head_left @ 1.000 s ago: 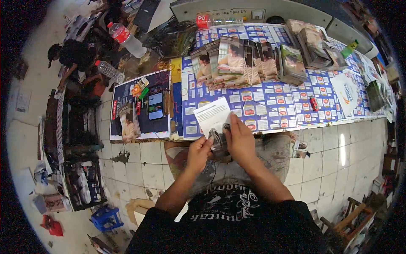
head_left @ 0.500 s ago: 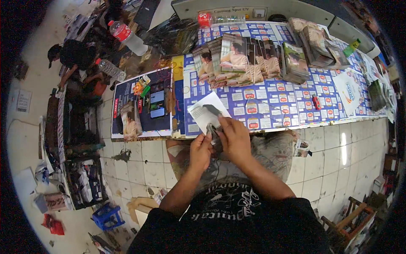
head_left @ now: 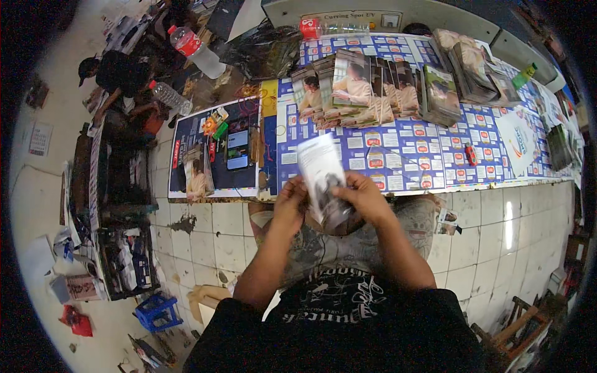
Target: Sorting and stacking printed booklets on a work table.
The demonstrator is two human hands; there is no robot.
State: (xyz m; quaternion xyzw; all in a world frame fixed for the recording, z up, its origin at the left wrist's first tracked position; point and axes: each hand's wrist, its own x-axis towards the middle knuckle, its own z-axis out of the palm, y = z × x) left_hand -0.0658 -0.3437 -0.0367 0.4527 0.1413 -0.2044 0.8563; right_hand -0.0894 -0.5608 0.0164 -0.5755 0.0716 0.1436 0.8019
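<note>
Handling one printed leaflet [head_left: 323, 177] over the lap.
Left hand [head_left: 290, 200] pinching its 9 o'clock edge, right hand [head_left: 364, 198] gripping at 3; likely next: squaring before adding to stacks [head_left: 367, 90] at 12 o'clock.

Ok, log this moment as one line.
left hand: holds left edge of printed leaflet | right hand: grips its lower right | leaflet: raised above lap, before patterned table | stacks of booklets: on table
</note>
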